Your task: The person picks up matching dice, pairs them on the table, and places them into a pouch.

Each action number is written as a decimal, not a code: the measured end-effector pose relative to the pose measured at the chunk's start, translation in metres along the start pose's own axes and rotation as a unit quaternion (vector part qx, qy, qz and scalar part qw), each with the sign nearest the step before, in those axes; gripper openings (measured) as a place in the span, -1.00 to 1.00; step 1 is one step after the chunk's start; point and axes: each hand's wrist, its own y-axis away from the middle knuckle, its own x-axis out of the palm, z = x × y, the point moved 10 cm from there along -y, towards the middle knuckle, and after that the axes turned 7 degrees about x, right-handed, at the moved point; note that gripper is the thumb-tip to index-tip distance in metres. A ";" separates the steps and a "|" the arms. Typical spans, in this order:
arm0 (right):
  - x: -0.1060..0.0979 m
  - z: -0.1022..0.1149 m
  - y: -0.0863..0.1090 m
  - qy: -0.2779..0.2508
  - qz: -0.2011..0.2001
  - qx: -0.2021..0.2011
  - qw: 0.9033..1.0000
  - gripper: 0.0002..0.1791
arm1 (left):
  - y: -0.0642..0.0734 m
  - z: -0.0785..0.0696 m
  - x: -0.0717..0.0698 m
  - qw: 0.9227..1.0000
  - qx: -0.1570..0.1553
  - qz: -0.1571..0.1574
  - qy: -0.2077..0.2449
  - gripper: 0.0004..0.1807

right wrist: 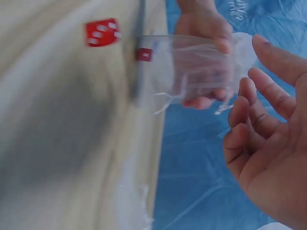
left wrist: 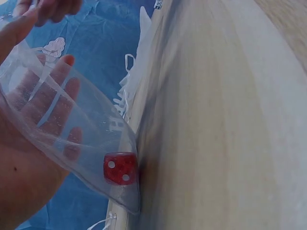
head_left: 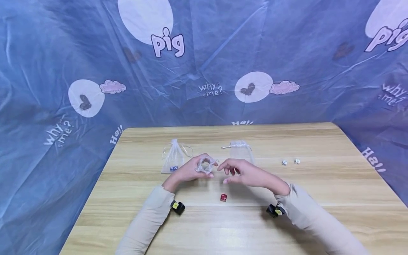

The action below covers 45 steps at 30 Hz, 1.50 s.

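My left hand (head_left: 190,170) grips a sheer white organza pouch (left wrist: 96,120) by its upper part, fingers and thumb curled round it, the mouth facing up. Inside the pouch, at its bottom corner, rests a red die (left wrist: 120,168) with white pips. Just right of the pouch mouth hovers my right hand (head_left: 250,173), its fingers loosely bent and nothing between them. A second red die (head_left: 223,197) lies on the table below and between both hands. The right wrist view shows this loose die out on the wood, apart from the pouch.
Behind my left hand stands a tied organza pouch (head_left: 174,156) with blue dice (head_left: 173,168) in it. Another organza pouch (head_left: 241,150) lies flat behind my right hand. Two white dice (head_left: 297,161) sit at the right of the wooden table (head_left: 204,226). A blue printed cloth (head_left: 197,63) hangs behind.
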 end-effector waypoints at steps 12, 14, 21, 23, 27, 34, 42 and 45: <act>0.042 -0.030 0.019 -0.031 0.061 0.018 0.998 -0.54 | 0.001 -0.001 0.002 0.999 0.000 0.006 0.040 -0.47; 0.048 -0.034 0.021 -0.025 0.070 0.015 0.997 -0.53 | 0.002 -0.001 0.001 0.999 0.000 0.006 0.042 -0.46; 0.058 -0.039 0.024 0.017 0.085 0.017 0.996 -0.55 | 0.002 -0.003 0.001 0.999 0.000 0.007 0.044 -0.46; 0.060 -0.041 0.024 0.036 0.081 0.023 0.996 -0.56 | 0.001 -0.003 0.002 0.999 -0.001 0.008 0.047 -0.46; 0.067 -0.045 0.022 0.069 0.084 0.034 0.993 -0.60 | 0.001 -0.004 0.002 0.999 -0.003 0.008 0.050 -0.47; 0.073 -0.042 0.020 0.114 0.083 0.011 0.990 -0.76 | 0.002 -0.002 0.003 0.999 -0.010 0.005 0.038 -0.46; 0.061 -0.035 0.019 0.080 0.089 0.023 0.993 -0.78 | 0.002 0.000 0.004 0.998 -0.010 0.010 0.054 -0.46; 0.048 -0.023 0.016 0.080 0.084 0.010 0.993 -0.76 | 0.002 0.000 0.004 0.998 -0.012 0.012 0.055 -0.46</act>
